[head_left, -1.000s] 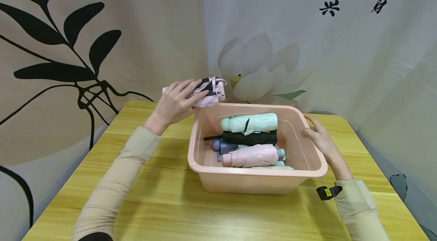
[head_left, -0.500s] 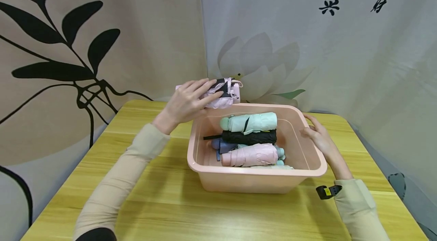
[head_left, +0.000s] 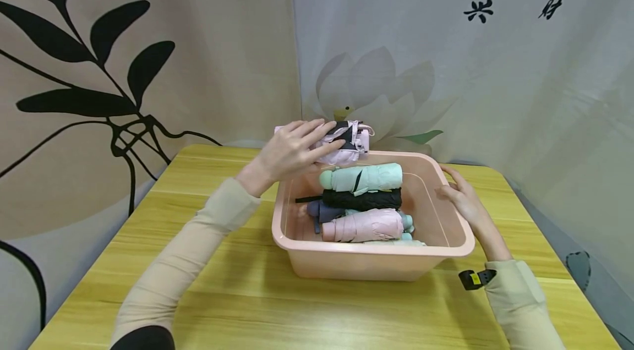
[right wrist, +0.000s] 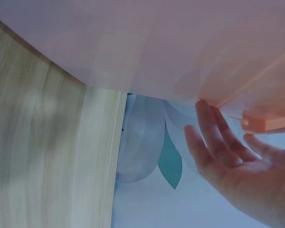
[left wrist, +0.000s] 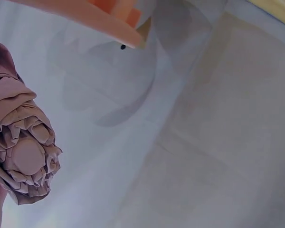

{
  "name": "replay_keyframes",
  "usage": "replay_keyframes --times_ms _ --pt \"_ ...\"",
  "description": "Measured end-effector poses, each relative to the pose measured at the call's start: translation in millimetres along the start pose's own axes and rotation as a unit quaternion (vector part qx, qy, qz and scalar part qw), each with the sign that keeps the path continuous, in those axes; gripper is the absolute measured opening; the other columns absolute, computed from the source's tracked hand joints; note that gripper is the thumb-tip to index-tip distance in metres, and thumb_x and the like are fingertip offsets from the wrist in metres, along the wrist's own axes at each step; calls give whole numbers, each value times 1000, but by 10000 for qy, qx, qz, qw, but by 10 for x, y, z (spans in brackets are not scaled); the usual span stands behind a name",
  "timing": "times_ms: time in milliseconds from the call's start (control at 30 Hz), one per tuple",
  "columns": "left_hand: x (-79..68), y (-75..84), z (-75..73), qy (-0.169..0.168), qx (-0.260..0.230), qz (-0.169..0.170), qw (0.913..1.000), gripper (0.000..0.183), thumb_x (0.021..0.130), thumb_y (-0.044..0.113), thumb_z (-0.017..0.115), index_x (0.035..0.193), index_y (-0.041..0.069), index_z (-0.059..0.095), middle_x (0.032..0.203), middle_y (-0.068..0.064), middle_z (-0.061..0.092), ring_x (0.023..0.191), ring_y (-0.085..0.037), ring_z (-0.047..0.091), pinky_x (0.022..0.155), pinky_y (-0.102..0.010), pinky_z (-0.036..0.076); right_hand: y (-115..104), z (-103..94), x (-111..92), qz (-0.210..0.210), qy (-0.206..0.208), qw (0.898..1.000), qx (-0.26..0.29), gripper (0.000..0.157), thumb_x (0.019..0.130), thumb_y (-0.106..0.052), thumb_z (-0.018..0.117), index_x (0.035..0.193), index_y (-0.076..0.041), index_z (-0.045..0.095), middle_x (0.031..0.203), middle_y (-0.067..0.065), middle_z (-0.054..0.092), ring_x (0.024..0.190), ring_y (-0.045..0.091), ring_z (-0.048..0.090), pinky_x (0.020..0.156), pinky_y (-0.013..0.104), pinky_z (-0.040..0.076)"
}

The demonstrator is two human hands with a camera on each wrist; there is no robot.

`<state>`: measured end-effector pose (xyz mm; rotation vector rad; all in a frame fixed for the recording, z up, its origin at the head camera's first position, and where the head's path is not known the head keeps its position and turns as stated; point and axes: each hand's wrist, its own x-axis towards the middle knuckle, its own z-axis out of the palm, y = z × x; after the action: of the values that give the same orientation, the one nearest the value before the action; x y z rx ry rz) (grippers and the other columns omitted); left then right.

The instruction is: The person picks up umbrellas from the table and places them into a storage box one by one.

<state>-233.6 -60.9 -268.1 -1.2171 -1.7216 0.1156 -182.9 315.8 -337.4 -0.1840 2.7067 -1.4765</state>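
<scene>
My left hand grips a folded pink umbrella with black patches and a cord loop, over the back left rim of a pink plastic basin. In the left wrist view the gathered end of this umbrella shows at the left edge. My right hand holds the basin's right rim, thumb on top; in the right wrist view its fingers reach up under the rim along the outer wall. Inside the basin lie a mint umbrella, a black umbrella, a blue umbrella and a pale pink umbrella.
The basin stands on a wooden table. Behind the table hangs a curtain printed with leaves, a lotus and characters. Part of another pale thing shows low in the basin, behind its front rim.
My left hand has carried the pink and black umbrella to the right and slightly down, from beyond the basin's left corner to over its back rim. My right hand stays at the rim.
</scene>
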Motion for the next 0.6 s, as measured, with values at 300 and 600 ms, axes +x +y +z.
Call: replay_keyframes --times_ms 300,600 --pt "139 87 -30 -187 196 322 9991 42 77 37 68 116 23 62 119 -9 63 103 -25 63 81 -34 53 21 3 10 -35 -17 10000 51 58 93 -19 39 145 -9 16 125 33 46 84 -2 54 71 20 49" --pt "306 220 -86 -594 16 539 9968 44 78 37 65 120 25 59 124 -8 60 109 -24 60 85 -33 51 21 4 18 -35 43 10000 46 58 93 -19 39 145 -7 17 125 36 47 82 -5 54 70 19 49"
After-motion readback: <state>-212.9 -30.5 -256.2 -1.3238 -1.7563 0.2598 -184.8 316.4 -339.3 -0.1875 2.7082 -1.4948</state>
